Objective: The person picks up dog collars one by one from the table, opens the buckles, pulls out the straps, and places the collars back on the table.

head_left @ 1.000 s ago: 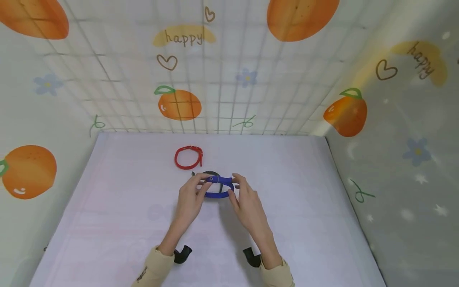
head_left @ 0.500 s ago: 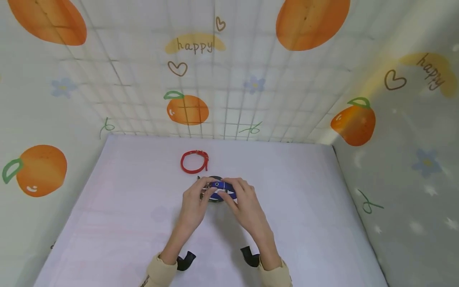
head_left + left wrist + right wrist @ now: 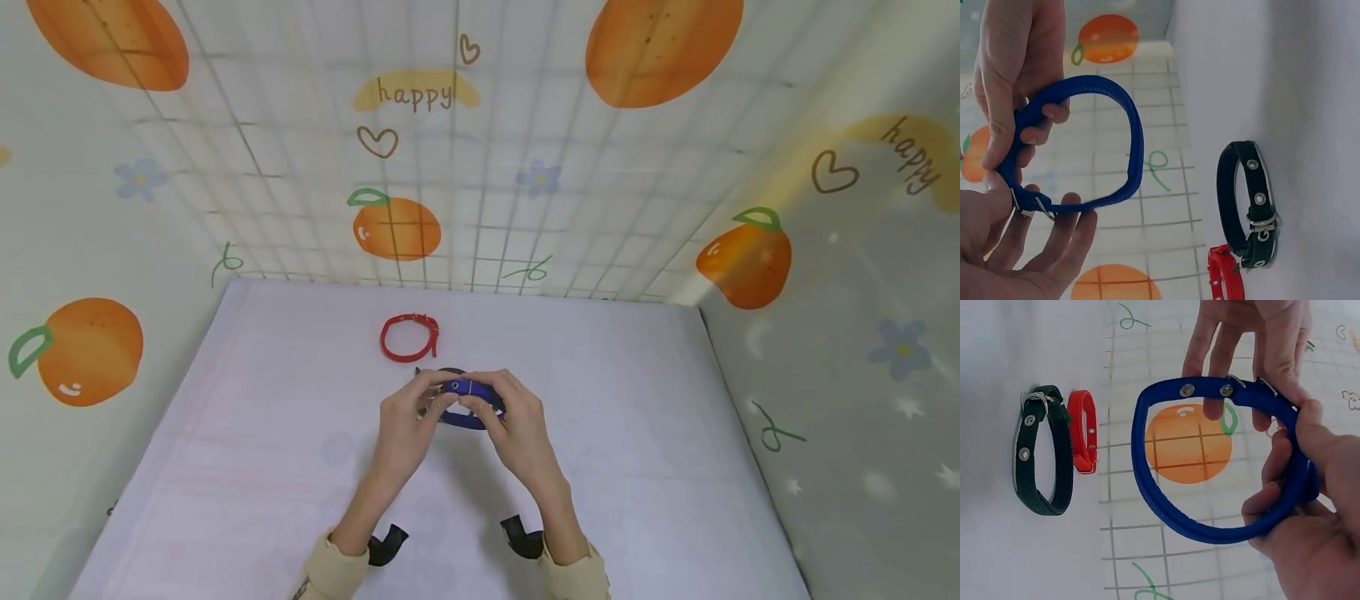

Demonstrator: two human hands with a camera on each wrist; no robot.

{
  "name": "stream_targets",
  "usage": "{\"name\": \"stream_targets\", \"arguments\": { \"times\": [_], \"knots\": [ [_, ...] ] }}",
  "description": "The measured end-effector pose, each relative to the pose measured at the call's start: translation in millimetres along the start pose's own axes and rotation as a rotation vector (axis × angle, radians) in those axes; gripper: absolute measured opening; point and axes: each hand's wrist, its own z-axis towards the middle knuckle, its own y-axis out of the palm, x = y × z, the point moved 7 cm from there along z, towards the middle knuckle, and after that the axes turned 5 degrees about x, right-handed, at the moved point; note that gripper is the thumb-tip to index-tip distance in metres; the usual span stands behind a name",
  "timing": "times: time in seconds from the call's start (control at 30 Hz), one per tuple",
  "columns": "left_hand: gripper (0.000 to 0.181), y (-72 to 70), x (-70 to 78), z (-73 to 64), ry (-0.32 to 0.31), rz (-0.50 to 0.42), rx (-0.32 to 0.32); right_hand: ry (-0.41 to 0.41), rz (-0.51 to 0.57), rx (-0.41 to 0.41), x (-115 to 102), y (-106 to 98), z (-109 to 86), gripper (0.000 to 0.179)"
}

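A blue pet collar (image 3: 1140, 444) with a metal buckle and eyelets is held up as a closed loop between both hands. My left hand (image 3: 405, 421) pinches it beside the buckle (image 3: 1043, 206), its other fingers spread under the band in the left wrist view. Close by, my right hand (image 3: 521, 421) grips the doubled strap, thumb on the outside and fingers curled inside the loop in the right wrist view. The two thumbs nearly meet. Behind the blue loop, a dark green collar (image 3: 1257, 181) lies on the table, mostly hidden from the head view.
A red collar (image 3: 405, 358) lies buckled on the white table (image 3: 600, 392), farther back than the green one. Printed cloth walls (image 3: 480, 225) rise at the table's back and sides. Two black curved pieces (image 3: 387, 546) show beside the cuffs.
My right hand has come left along the strap, from its far end to near the buckle. The head view has shifted slightly. Red and green collars stay on the table.
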Motion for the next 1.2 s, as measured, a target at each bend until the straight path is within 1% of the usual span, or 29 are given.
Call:
{"name": "stream_targets", "arguments": {
  "times": [0.07, 0.17, 0.3, 0.53, 0.7, 0.83, 0.93, 1.1, 1.17, 1.2],
  "knots": [
    [0.023, -1.3, -0.7, 0.3, -0.019, -0.013, -0.003, 0.017, 0.022, -0.007, 1, 0, -0.2, 0.027],
    [0.025, -3.1, -1.3, -0.5, -0.026, -0.026, -0.005, 0.03, 0.041, -0.011, 2, 0, -1.3, 0.026],
    [0.027, -4.9, -1.0, -2.0, -0.014, -0.034, 0.002, 0.029, 0.045, -0.008, 2, 0, -2.6, 0.025],
    [0.025, -5.2, 1.8, -1.6, 0.02, -0.053, 0.008, 0.013, 0.051, 0.001, 0, -1, -2.6, 0.024],
    [0.023, -6.2, -1.2, 0.8, 0.005, -0.055, 0.022, 0.0, 0.056, 0.01, -1, 0, 0.0, 0.023],
    [0.022, -6.7, -6.4, 2.6, -0.035, -0.091, 0.023, 0.017, 0.052, 0.03, 0, -2, 2.2, 0.022],
    [0.021, -5.2, -10.9, 2.2, -0.088, -0.17, 0.001, 0.031, 0.056, 0.042, 2, -4, 2.3, 0.02],
    [0.025, -0.5, -18.2, -1.4, -0.205, -0.328, -0.036, 0.024, 0.057, 0.048, 4, -4, 1.6, 0.02],
    [0.026, 1.0, -20.1, -3.0, -0.238, -0.356, -0.04, 0.021, 0.048, 0.05, 4, -4, 2.0, 0.021],
    [0.026, 1.1, -20.2, -3.5, -0.244, -0.355, -0.04, 0.018, 0.039, 0.049, 4, -4, 2.6, 0.021]
  ]
}}
